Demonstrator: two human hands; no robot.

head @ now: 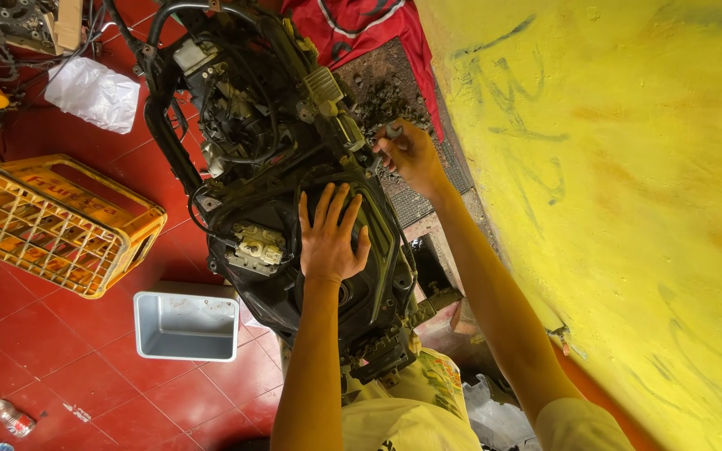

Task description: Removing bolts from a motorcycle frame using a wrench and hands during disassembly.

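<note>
A stripped black scooter frame (236, 142) with exposed wiring and engine parts stands below me on the red tiled floor. My left hand (329, 235) lies flat with fingers spread on the black rear body panel (378, 292). My right hand (409, 152) is closed around a small grey tool handle (394, 131) at the frame's right side, close to a grey ribbed part (324, 85). Both forearms reach forward from my yellow shirt.
A yellow plastic crate (52, 221) lies on the floor at left, a grey metal tray (185, 324) beside the frame. A white plastic bag (94, 93) and loose parts sit at upper left. A yellow wall (628, 209) runs close on the right. A small bottle (10, 416) lies bottom left.
</note>
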